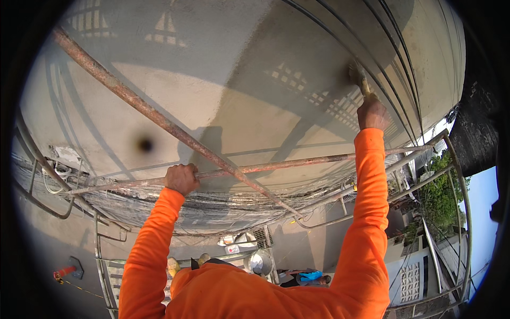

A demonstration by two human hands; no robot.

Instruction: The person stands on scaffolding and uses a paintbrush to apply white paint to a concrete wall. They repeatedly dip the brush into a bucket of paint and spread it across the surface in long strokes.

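My left hand (182, 179) is closed around a rusty scaffold brace (291, 164) that runs across in front of me. At the upper right, my right hand (373, 112) grips the handle of a brush (364, 84). Its head is against the wall or just off it; shadow and blur hide which. The wall (167, 103) is smooth and pale, with a darker, wet-looking area (255, 107) on the right side. A second rusty brace (139, 107) slants across the wall and crosses the first one right of my left hand.
Black cables (382, 44) hang along the wall beside my right hand. Scaffold frames (458, 191) stand at both sides. Below are a slatted platform (115, 279), a metal bucket (259, 262), a person (306, 278) on the ground and an orange traffic post (65, 272). Bundled wires (223, 207) line the wall.
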